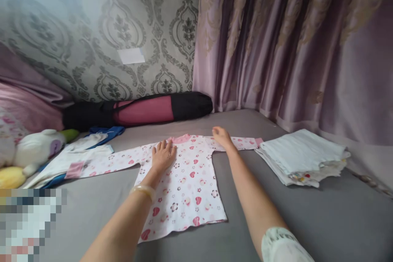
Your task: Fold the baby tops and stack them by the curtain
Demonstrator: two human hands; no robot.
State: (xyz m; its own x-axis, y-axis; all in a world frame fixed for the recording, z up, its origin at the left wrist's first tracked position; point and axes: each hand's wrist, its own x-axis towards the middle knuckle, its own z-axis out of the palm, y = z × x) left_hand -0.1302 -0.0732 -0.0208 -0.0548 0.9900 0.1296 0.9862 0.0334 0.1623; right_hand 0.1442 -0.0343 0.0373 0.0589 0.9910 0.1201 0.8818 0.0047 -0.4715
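A long-sleeved white shirt [187, 188] with pink hearts and flowers lies spread flat, its pink collar [182, 138] at the far side. Both sleeves reach outward and end in pink cuffs. My left hand [164, 154], a pale bangle on its wrist, rests flat on the shirt's upper left, fingers stretched out. At the right sleeve [242, 143], close to the shoulder, is my right hand [221, 137]. Its fingers are curled together; whether fabric is between them is hidden.
A stack of folded white cloths [302, 153] sits by the right cuff. Loose white and blue clothes [89, 144] and plush toys [39, 149] lie at left. Along the patterned wall rests a black and pink long bag [144, 110]. Purple curtains [276, 41] hang at right above the grey bed [331, 221].
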